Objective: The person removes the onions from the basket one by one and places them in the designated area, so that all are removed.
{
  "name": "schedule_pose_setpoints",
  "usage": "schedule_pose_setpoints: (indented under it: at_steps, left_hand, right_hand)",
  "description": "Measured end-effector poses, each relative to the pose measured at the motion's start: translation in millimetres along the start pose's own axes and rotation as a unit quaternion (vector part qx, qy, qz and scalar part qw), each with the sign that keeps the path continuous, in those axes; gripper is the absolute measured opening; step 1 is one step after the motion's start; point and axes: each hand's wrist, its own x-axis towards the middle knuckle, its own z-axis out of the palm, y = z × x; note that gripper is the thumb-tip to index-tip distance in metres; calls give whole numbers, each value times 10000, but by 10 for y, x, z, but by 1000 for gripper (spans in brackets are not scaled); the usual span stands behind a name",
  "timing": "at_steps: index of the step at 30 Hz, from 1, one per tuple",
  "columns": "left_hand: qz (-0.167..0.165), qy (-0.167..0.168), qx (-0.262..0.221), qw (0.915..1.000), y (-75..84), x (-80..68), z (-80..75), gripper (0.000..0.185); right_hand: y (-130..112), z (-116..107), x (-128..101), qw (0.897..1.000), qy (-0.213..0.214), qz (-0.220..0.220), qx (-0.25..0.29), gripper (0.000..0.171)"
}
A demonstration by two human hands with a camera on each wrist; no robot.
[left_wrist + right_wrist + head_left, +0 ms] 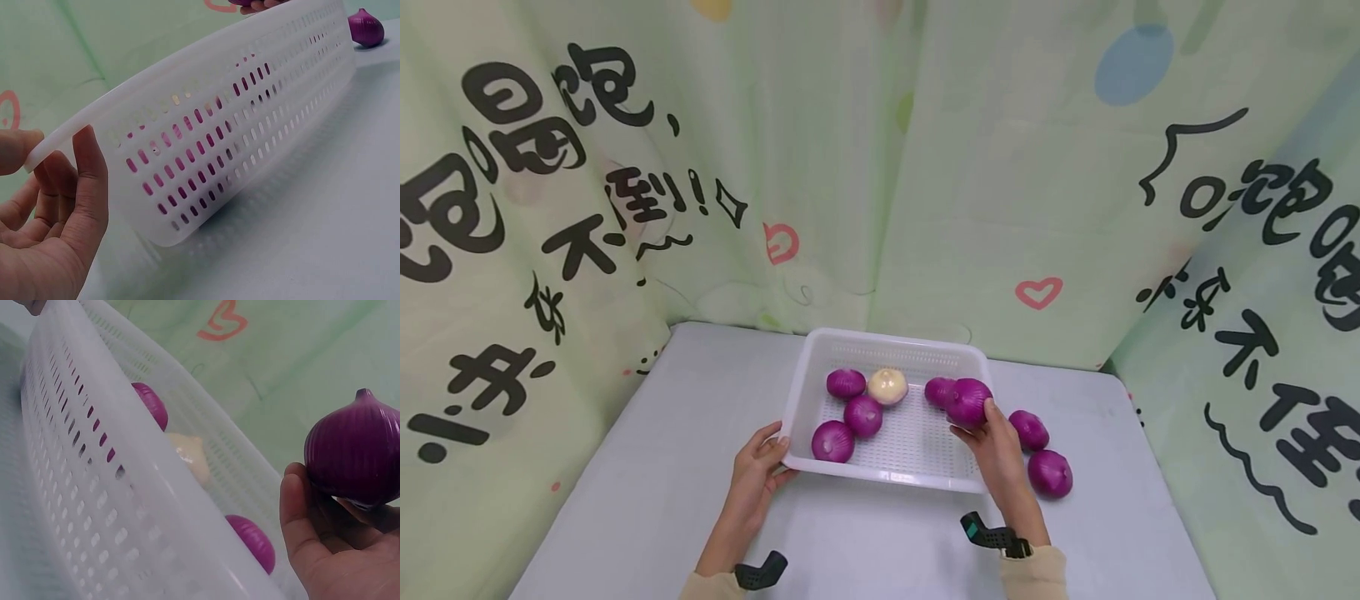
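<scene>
Gripping purple onion (967,404) in curled right hand (997,442), right of centre; pinching white basket (887,477) rim with left hand (756,467), lower left.

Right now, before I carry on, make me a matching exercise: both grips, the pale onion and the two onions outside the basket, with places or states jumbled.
Column one
1. Left grip
2. Right grip
3. Pale onion
4. Two outside onions

Column two
A. Lying on the table, to the right of the basket
B. Pinching the rim of the white basket at its near left corner
C. Inside the basket, beside purple onions
D. Holding a purple onion

Pairs: 1-B, 2-D, 3-C, 4-A
</scene>
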Motion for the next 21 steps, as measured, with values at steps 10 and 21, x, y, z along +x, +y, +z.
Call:
schedule_pose_setpoints:
  at_steps: [10,21]
  left_hand:
    - [-54,-28,-56,10000,-9,-10,3,51]
    - [31,-17,-56,10000,-32,24,-4,49]
  right_hand:
    - [-110,-244,-151,9996,251,-73,57,70]
    - [-142,-608,-374,9977,505,-383,-256,68]
